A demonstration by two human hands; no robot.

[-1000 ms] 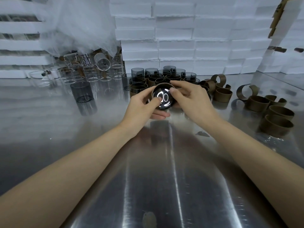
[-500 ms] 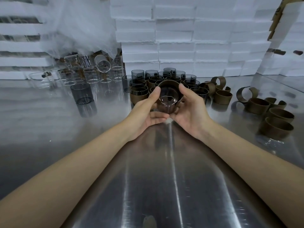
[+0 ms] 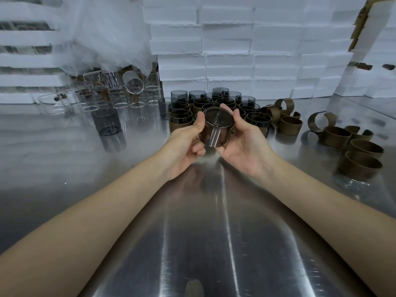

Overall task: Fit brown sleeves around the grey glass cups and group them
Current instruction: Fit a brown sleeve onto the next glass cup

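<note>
A grey glass cup with a brown sleeve point(image 3: 216, 127) around it is held above the steel table, tilted with its mouth facing away from me. My left hand point(image 3: 188, 142) grips its left side, thumb up along the wall. My right hand point(image 3: 242, 138) cups its right side and underside, fingers curled behind it. Just behind stands a cluster of sleeved grey cups point(image 3: 182, 118) mixed with bare grey ones. A single bare grey cup point(image 3: 106, 123) stands alone to the left.
Loose brown sleeves point(image 3: 362, 161) lie on the right of the steel table point(image 3: 214, 232), some closed rings, some open curls. Clear glass cups point(image 3: 120, 95) crowd the back left. White foam blocks point(image 3: 246, 50) are stacked along the back.
The sleeved cup went from showing its base to me to a tilted pose showing its side. My hands turned palm-up around it and drew slightly nearer.
</note>
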